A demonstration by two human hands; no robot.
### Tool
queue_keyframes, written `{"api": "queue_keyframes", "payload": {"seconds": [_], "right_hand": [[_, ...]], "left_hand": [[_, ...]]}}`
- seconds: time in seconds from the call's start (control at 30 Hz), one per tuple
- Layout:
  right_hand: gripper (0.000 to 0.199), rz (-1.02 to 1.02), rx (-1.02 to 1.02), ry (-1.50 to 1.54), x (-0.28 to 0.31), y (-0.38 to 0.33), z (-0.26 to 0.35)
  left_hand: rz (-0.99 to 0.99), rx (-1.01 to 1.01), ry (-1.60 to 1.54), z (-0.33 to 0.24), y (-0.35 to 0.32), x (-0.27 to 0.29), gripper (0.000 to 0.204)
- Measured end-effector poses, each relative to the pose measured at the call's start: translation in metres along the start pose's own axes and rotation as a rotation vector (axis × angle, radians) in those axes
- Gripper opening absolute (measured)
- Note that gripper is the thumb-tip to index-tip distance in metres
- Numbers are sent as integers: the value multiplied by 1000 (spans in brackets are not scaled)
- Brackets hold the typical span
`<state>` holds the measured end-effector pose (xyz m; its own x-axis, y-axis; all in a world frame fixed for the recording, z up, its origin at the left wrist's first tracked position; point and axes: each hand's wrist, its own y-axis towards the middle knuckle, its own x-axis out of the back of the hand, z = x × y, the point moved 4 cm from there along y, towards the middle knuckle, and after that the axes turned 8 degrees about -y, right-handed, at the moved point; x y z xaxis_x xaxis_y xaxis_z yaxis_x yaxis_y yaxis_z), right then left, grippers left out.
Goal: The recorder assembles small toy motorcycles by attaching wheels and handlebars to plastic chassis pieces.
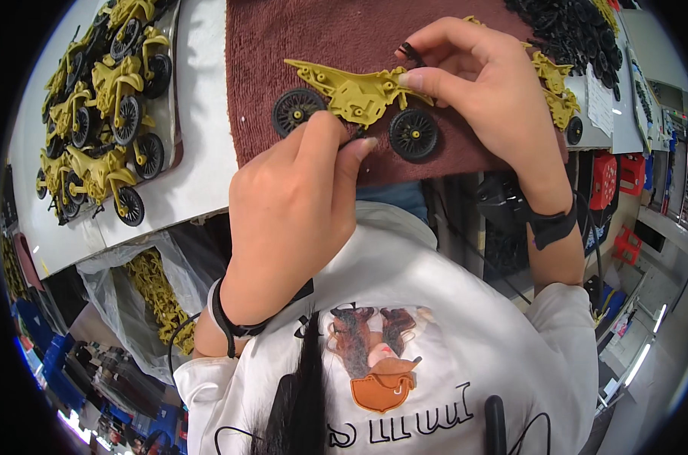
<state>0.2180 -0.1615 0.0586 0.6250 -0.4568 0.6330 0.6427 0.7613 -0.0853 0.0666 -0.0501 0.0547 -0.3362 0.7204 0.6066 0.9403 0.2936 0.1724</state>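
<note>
Pinching the olive-yellow toy motorcycle (363, 95) from both sides, the hands work over a maroon towel (283, 38) spread on the white surface (200, 91). The right hand (480, 91) grips the frame near the rear wheel, fingers closed; the left hand (294, 197) is closed with thumb and forefinger at the underside between the two black wheels. Finished motorcycles (101, 114) lie heaped to the left, black wheels (564, 30) piled at upper right.

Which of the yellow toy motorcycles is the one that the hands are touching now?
The single toy motorcycle lying on the brown towel; the left hand and right hand both touch it. The finished motorcycles lie piled, untouched, at far left.
</note>
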Motion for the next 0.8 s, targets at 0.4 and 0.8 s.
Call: {"api": "queue_keyframes", "payload": {"seconds": [0.4, 0.8], "right_hand": [[18, -92, -154, -129, 9, -5, 39], [18, 558, -249, -207, 4, 60, 30]], "left_hand": [[-17, -87, 345, -2, 0, -10, 17], [29, 25, 335, -4, 5, -11, 15]]}}
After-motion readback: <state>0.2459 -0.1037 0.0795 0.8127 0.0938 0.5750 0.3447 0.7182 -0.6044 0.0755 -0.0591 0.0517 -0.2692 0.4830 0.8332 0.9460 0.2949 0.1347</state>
